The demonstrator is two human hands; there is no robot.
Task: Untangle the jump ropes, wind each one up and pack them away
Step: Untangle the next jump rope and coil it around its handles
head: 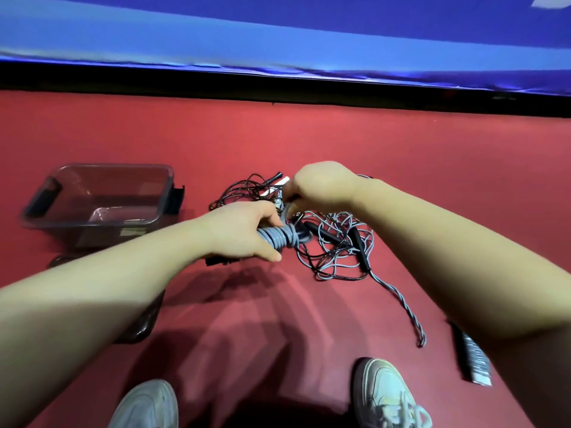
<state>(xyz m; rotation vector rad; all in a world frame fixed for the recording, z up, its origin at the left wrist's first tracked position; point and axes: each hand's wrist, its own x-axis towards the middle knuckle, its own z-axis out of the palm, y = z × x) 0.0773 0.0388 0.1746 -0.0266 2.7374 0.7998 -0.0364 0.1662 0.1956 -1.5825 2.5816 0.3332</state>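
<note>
My left hand (244, 231) grips a wound bundle of grey jump rope (279, 237) around dark handles, one handle end poking out below my wrist. My right hand (319, 183) pinches the loose grey strand just above the bundle. Beyond and to the right lies a tangled pile of grey and black ropes (335, 242) with black handles on the red floor. A twisted grey-black strand (401, 304) trails from the pile toward the lower right.
A clear dark plastic bin (102, 202) stands on the floor at the left, with its lid (142, 322) partly hidden under my left forearm. A dark handle-like object (472, 356) lies at the right. My two shoes (386, 396) are at the bottom. A blue banner wall runs along the back.
</note>
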